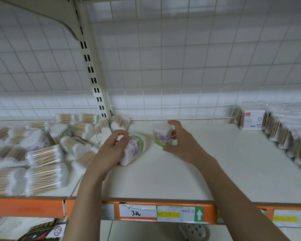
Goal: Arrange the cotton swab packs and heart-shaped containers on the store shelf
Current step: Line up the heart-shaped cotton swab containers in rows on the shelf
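On the white store shelf [189, 171], near its middle, two heart-shaped containers of cotton swabs are being handled. The standing container [162, 135] is held upright on the shelf by the right hand [178, 141], with the thumb curled over its top rear edge and the fingers wrapped round its right side and lower front; a purple flower and green band are seen on its label. Just to its left, apart from it, the tipped container [134, 148] lies on its side, its labelled face turned up and to the right. It is touched from the left by the left hand [114, 146], whose fingers are curled against its upper end while the palm lies along its lower side; whether it is truly gripped cannot be told because of blur.

To the left, a loose heap of cotton swab packs [42, 150] is spread over the neighbouring shelf bay, the wooden sticks and white tips visible through clear wrapping. At the far right, rows of flat swab packs [285, 133] are stood on edge, with a white boxed pack [252, 120] at their back end. A wire grid [163, 66] backs the shelf, and an orange price rail [214, 209] with paper labels runs along its front edge.
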`<state>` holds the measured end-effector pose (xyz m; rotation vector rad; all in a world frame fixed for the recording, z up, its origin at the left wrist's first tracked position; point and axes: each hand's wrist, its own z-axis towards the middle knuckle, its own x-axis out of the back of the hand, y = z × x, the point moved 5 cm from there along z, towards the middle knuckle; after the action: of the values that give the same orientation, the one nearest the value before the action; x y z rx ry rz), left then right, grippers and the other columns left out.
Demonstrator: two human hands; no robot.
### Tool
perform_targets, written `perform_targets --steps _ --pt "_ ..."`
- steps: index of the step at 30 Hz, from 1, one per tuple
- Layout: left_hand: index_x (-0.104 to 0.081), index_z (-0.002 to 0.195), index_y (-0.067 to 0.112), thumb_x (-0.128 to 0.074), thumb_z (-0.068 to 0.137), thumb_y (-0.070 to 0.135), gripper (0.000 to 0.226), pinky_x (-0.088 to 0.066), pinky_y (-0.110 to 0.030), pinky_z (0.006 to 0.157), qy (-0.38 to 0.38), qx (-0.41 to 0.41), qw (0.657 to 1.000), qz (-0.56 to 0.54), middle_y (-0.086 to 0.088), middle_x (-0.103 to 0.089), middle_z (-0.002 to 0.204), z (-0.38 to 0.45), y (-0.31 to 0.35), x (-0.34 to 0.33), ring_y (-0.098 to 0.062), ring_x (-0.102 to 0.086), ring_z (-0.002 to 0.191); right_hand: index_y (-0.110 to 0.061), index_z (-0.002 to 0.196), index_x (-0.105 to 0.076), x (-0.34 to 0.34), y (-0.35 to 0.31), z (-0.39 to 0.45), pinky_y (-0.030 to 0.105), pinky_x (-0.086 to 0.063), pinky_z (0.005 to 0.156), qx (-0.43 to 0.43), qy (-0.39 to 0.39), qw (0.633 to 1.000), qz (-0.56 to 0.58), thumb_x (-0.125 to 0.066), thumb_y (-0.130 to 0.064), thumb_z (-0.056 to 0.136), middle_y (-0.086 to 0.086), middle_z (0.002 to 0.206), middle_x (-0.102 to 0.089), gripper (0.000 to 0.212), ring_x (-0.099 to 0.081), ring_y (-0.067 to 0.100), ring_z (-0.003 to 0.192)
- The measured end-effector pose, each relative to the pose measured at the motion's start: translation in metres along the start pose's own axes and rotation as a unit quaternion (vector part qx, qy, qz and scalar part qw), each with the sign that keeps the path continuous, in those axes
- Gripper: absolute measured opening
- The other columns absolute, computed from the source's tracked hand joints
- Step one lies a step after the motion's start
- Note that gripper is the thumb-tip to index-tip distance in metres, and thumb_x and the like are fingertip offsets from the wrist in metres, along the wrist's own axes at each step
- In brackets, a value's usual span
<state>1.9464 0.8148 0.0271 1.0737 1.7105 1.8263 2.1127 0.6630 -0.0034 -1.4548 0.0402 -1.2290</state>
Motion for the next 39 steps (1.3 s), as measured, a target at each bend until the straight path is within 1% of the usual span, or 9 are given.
perform_targets --steps 3,6,13,17,19,23,31,34,39 --pt "-0.048 0.085 0.025 -0.054 0.088 0.039 0.015 -0.047 -0.031 0.061 0.011 -0.021 0.991 0.131 -0.004 -0.053 0.072 0.018 0.01 -0.006 -0.023 -0.054 0.07 -0.033 0.134 -0.025 0.003 0.001 -0.002 0.023 -0.039 0.08 -0.003 0.003 1.0 -0.005 -0.072 -0.023 0.075 -0.001 0.115 -0.052 0.076 -0.053 0.014 0.1" --pt "-0.046 0.084 0.021 -0.056 0.081 0.045 0.025 -0.051 -0.037 0.072 0.024 -0.038 0.966 0.254 0.002 -0.054 0.075 0.037 0.025 -0.019 -0.021 -0.056 0.074 -0.033 0.134 -0.026 0.006 0.002 -0.004 0.022 -0.039 0.08 -0.005 0.01 1.0 -0.012 -0.072 -0.022 0.076 -0.001 0.115 -0.051 0.075 -0.053 0.013 0.099" --pt "-0.055 0.079 0.014 -0.024 0.094 0.058 0.055 -0.043 -0.032 0.072 0.007 -0.127 0.856 0.501 -0.001 -0.059 0.08 0.061 0.052 -0.073 -0.025 -0.06 0.088 -0.026 0.136 -0.025 0.013 0.005 -0.01 0.025 -0.041 0.083 -0.012 0.046 0.999 -0.022 -0.071 -0.02 0.078 0.003 0.115 -0.051 0.075 -0.051 0.016 0.096" --pt "-0.06 0.099 0.008 -0.015 0.096 0.056 0.067 -0.041 -0.037 0.087 -0.014 -0.115 0.887 0.447 -0.009 -0.063 0.101 0.063 0.049 -0.073 -0.029 -0.056 0.104 -0.019 0.143 -0.022 0.018 0.004 -0.013 0.025 -0.034 0.098 -0.004 0.053 0.997 -0.05 -0.073 -0.023 0.077 0.007 0.134 -0.041 0.084 -0.043 0.02 0.119" --pt "-0.059 0.103 0.009 -0.018 0.096 0.055 0.062 -0.037 -0.033 0.084 -0.013 -0.093 0.911 0.402 -0.004 -0.059 0.101 0.061 0.043 -0.062 -0.025 -0.053 0.105 -0.016 0.146 -0.019 0.019 0.0 -0.014 0.029 -0.027 0.107 0.02 0.065 0.993 -0.099 -0.071 -0.039 0.074 0.008 0.142 -0.033 0.091 -0.03 0.022 0.132" --pt "-0.057 0.099 0.018 -0.031 0.094 0.054 0.045 -0.039 -0.032 0.086 0.009 -0.055 0.925 0.375 -0.001 -0.061 0.105 0.055 0.019 -0.033 -0.022 -0.055 0.101 -0.024 0.145 -0.024 0.013 -0.014 -0.013 0.048 -0.026 0.111 0.064 0.07 0.975 -0.203 -0.042 -0.069 0.069 0.007 0.15 -0.024 0.09 -0.019 0.029 0.14" --pt "-0.062 0.106 0.02 -0.05 0.09 0.044 0.031 -0.04 -0.026 0.071 0.127 -0.073 0.939 0.31 0.008 -0.061 0.086 0.013 -0.01 0.012 -0.014 -0.057 0.081 -0.041 0.141 -0.031 -0.019 -0.046 -0.005 0.058 -0.004 0.112 0.081 0.02 0.942 -0.324 -0.011 -0.069 0.075 -0.004 0.153 -0.024 0.074 -0.012 0.025 0.143" --pt "-0.064 0.103 0.018 -0.053 0.09 0.038 0.027 -0.039 -0.024 0.068 0.149 -0.088 0.939 0.297 0.009 -0.059 0.081 0.005 -0.013 0.017 -0.013 -0.058 0.076 -0.038 0.135 -0.043 -0.019 -0.044 0.0 0.062 -0.013 0.108 0.078 0.047 0.939 -0.332 -0.016 -0.061 0.081 0.001 0.145 -0.04 0.064 -0.028 0.03 0.138" --pt "-0.065 0.102 0.017 -0.056 0.089 0.035 0.024 -0.042 -0.025 0.071 0.155 -0.092 0.94 0.289 0.007 -0.062 0.082 0.003 -0.014 0.014 -0.015 -0.062 0.076 -0.043 0.144 -0.02 0.008 -0.018 0.009 0.053 0.0 0.114 0.017 0.019 0.929 -0.369 -0.032 -0.049 0.096 -0.007 0.156 -0.014 0.05 -0.004 0.02 0.144"
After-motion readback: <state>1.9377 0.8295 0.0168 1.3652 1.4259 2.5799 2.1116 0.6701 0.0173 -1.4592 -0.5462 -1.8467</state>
